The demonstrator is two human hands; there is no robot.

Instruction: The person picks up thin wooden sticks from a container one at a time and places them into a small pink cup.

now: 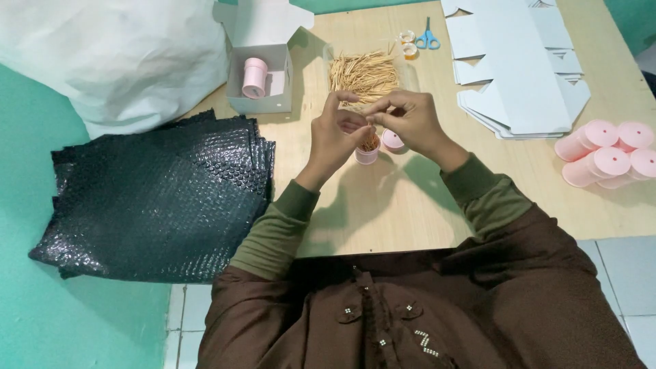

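while both hands (pixel 372 126) pinch toothpicks (pixel 363 74) in a closed grip, a pink tub (pixel 367 152) stands below.

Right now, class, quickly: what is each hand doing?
Left hand: fingers pinched on thin wooden toothpicks above the small pink round container.
Right hand: fingertips pinched on the same toothpicks.

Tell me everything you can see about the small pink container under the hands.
The small pink container is a short round tub, plastic by its look, standing upright and open on the wooden table. Thin tan sticks fill it. Its pink lid lies just beside it. The left hand hovers over it; whether they touch is unclear.
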